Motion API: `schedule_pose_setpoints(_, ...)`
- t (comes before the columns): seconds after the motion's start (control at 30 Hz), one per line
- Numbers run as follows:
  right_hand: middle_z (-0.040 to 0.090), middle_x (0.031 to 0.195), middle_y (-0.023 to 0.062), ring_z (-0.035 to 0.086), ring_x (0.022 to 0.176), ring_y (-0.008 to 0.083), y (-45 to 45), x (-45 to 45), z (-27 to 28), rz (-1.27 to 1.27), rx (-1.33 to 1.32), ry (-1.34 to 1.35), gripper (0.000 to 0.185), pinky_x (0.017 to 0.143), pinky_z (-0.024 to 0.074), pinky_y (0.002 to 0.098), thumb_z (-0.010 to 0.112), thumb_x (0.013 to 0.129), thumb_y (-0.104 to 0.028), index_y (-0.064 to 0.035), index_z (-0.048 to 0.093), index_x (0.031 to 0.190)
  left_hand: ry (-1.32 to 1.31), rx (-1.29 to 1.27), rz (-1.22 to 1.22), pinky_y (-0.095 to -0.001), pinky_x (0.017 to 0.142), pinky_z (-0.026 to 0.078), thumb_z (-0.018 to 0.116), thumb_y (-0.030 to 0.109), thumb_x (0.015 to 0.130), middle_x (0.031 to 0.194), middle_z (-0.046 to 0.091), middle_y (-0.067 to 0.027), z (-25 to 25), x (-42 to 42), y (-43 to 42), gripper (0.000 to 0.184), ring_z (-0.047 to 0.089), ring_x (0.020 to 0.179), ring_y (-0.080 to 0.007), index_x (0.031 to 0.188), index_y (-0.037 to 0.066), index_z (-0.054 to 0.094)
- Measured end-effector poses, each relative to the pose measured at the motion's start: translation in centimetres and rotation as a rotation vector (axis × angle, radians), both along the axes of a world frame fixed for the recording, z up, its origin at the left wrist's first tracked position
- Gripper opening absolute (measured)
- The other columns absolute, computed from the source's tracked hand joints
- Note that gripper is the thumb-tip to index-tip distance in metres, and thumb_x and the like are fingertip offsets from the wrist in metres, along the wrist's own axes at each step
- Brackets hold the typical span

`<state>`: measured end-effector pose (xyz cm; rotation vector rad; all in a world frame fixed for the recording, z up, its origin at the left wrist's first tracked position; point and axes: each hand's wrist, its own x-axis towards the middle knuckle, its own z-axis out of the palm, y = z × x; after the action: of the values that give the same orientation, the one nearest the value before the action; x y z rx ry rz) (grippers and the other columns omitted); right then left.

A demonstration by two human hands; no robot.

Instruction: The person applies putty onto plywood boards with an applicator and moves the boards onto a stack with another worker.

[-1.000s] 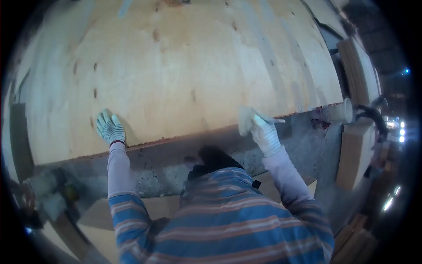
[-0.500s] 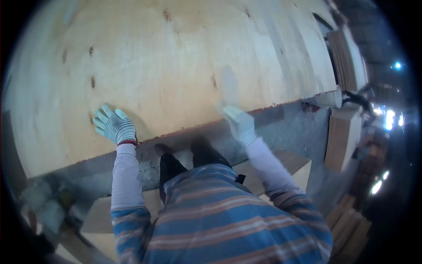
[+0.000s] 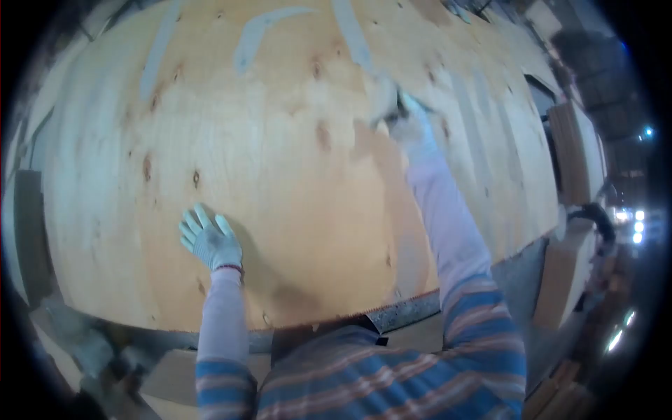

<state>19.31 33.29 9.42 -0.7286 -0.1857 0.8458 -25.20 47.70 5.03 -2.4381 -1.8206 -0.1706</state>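
A large plywood sheet (image 3: 280, 175) with brown knots and grey filler streaks spreads out in front of me. My left hand (image 3: 213, 241), in a striped glove with pale fingers, lies flat on the near left part of the sheet, fingers spread. Farther out, over the middle right, my right hand (image 3: 411, 122) is gloved too and closed on a putty knife (image 3: 383, 101). Motion blurs the blade, which is at the sheet's surface near a long grey filler streak (image 3: 352, 35). I cannot tell how firmly the blade presses.
Stacked boards (image 3: 570, 150) stand beyond the right edge, with another wooden block (image 3: 565, 273) nearer. A dark board edge (image 3: 31, 231) is at the left. Below the sheet's ragged near edge lie wood blocks (image 3: 171, 378) and grey floor.
My right hand has swung from the near edge far out over the sheet, and the putty knife now shows in it. My left hand stays flat on the wood; the view has tilted farther out.
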Motion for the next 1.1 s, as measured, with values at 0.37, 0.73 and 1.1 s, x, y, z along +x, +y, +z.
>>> schedule_pose_setpoints(0.37, 0.069, 0.115, 0.0114, 0.066, 0.101, 0.0216, 2.9, 3.4, 0.2, 0.574, -0.819, -1.094, 0.030, 0.094, 0.0495, 0.0313, 0.067, 0.087, -0.010, -0.0027, 0.067, 0.115, -0.001, 0.000, -0.035, -0.0555, 0.111, 0.022, 0.050, 0.036, 0.094, 0.150, 0.035, -0.0198, -0.5, 0.0, 0.5, 0.057, 0.031, 0.137, -0.0415, 0.142, 0.008, 0.042)
schedule_pose_setpoints(0.73, 0.070, 0.107, 0.0095, 0.066, 0.103, 0.0209, -27.4, -40.5, -1.9, -0.199, -1.108, -1.580, 0.025, 0.093, 0.0512, 0.0330, 0.062, 0.086, 0.004, -0.0001, 0.067, 0.110, -0.065, -0.157, -0.066, -0.0597, 0.111, 0.019, 0.045, 0.045, 0.091, 0.151, 0.034, -0.0188, 0.4, -0.6, 0.7, 0.062, 0.028, 0.139, -0.0407, 0.143, 0.012, 0.039)
schedule_pose_setpoints(1.1, 0.069, 0.110, 0.0136, 0.066, 0.101, 0.0186, -8.7, -45.8, -1.6, -0.020, -0.821, -1.815, 0.020, 0.086, 0.0516, 0.0307, 0.058, 0.093, -0.011, -0.0019, 0.068, 0.108, -0.056, 0.088, -0.117, -0.0530, 0.108, 0.029, 0.046, 0.040, 0.094, 0.143, 0.043, -0.0138, -1.5, -33.2, 13.6, 0.052, 0.039, 0.131, -0.0341, 0.140, 0.016, 0.045)
